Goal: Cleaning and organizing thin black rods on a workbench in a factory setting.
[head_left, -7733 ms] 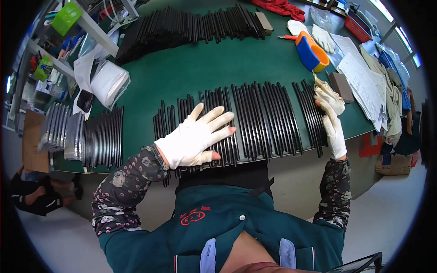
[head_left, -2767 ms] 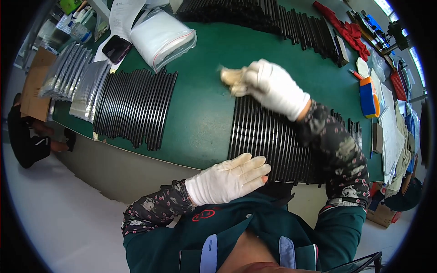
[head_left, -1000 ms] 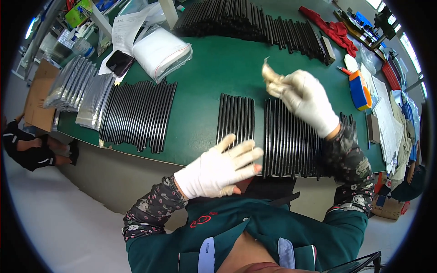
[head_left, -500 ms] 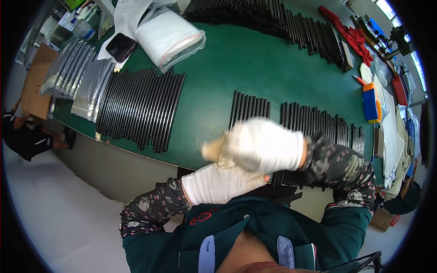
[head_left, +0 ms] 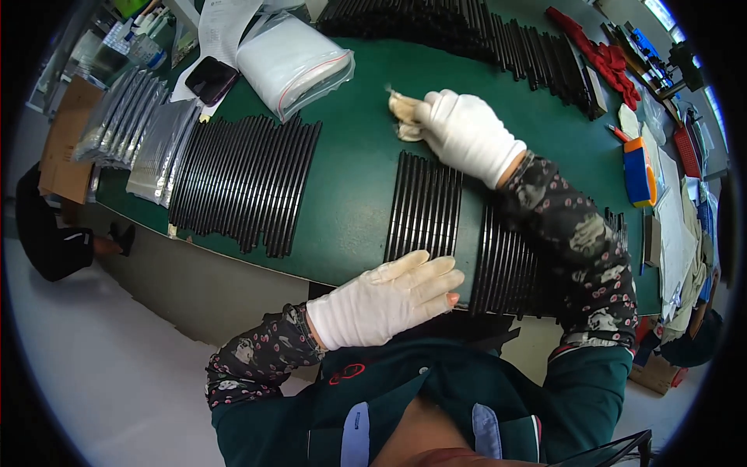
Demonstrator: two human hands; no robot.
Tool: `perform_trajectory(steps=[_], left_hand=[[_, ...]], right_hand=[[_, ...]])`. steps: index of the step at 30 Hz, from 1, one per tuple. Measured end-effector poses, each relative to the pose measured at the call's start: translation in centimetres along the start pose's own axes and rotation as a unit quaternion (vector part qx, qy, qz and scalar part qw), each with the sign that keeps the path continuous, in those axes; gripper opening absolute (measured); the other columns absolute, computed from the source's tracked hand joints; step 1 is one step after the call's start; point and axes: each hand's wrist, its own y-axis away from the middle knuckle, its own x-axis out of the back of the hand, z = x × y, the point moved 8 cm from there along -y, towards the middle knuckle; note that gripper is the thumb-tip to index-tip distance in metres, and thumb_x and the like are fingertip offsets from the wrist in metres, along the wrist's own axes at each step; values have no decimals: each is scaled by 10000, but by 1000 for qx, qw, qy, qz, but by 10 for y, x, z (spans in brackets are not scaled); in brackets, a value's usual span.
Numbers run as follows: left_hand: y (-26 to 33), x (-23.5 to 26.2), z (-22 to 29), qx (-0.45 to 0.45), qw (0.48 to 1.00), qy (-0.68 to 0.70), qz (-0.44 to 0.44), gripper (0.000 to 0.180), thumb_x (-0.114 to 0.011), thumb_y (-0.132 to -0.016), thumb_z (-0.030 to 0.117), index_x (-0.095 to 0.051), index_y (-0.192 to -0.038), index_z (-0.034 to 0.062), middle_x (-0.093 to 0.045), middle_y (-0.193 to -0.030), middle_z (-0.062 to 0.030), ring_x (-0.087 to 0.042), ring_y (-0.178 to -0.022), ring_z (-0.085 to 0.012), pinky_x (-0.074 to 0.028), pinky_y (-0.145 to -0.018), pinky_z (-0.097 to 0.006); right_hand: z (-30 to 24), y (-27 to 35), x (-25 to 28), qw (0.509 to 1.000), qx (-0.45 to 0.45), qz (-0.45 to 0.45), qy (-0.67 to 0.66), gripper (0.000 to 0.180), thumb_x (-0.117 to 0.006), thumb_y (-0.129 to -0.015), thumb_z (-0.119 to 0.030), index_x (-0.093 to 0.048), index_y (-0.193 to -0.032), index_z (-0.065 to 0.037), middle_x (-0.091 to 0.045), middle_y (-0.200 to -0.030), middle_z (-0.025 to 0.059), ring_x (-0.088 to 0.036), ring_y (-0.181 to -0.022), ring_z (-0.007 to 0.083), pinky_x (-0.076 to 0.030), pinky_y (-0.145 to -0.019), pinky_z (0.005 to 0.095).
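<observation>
In a white glove, my right hand (head_left: 471,132) is closed on a cream-coloured cloth (head_left: 405,113), just beyond the far ends of a small row of black rods (head_left: 424,202). My left hand (head_left: 373,303), gloved too, lies flat with fingers stretched at the near ends of that row; a bare fingertip shows through its glove. Another group of black rods (head_left: 498,272) lies to the right, partly covered by my right forearm. On the left, a wider row of black rods (head_left: 241,183) lies side by side on the green table (head_left: 350,187).
Bagged bundles (head_left: 159,148) lie at the table's left end beside a cardboard box (head_left: 70,140). A phone (head_left: 212,80) and a white plastic-wrapped pack (head_left: 292,62) are farther back. A large rod pile (head_left: 420,23) spans the far side; an orange-and-blue tape dispenser (head_left: 638,175) stands right.
My right hand has moved away from me with the cloth, from over the left hand to past the rods' far ends. My left hand has stayed nearly in place.
</observation>
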Motion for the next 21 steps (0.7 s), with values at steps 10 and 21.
perform_trajectory(steps=[10, 21], left_hand=[[5, 5, 2, 12, 1000, -17, 19, 350, -568, -788, 103, -563, -1133, 41, -528, -1246, -104, -511, -1171, -287, -425, -976, -390], [8, 11, -1, 16, 998, -52, 25, 354, -573, -785, 119, -561, -1130, 44, -549, -1211, -107, -531, -1140, -286, -449, -941, -387]], right_hand=[[13, 11, -2, 1000, 9, 14, -5, 163, -656, -775, -122, -550, -875, -50, -568, -727, 96, -584, -645, 275, -505, -563, 374], [29, 17, -2, 999, -46, -10, 25, 124, -636, -831, -142, -569, -860, -42, -579, -726, 109, -583, -638, 300, -496, -579, 375]])
